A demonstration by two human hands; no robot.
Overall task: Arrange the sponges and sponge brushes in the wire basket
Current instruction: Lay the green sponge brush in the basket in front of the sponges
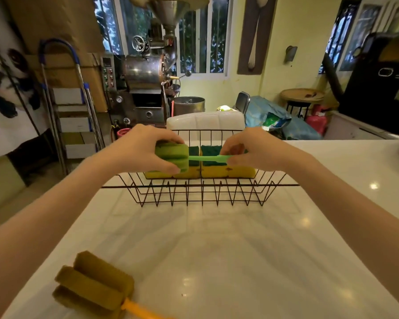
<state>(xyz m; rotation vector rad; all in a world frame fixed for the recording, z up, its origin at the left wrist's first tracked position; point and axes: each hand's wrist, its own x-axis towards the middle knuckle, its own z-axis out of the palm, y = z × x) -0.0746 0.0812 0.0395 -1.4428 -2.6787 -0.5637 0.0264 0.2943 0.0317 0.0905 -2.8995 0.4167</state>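
Both hands grip green sponge brush (184, 157) over wire basket (200, 192): left hand (143, 150) head, right hand (251, 150) handle

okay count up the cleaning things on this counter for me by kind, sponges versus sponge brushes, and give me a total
Yellow sponges with green scrub tops, in the wire basket: 2 (left sponge, right sponge)
Sponge brushes: 2 (green sponge brush held over the basket by the left hand and right hand; brown sponge brush on the counter)
Total: 4
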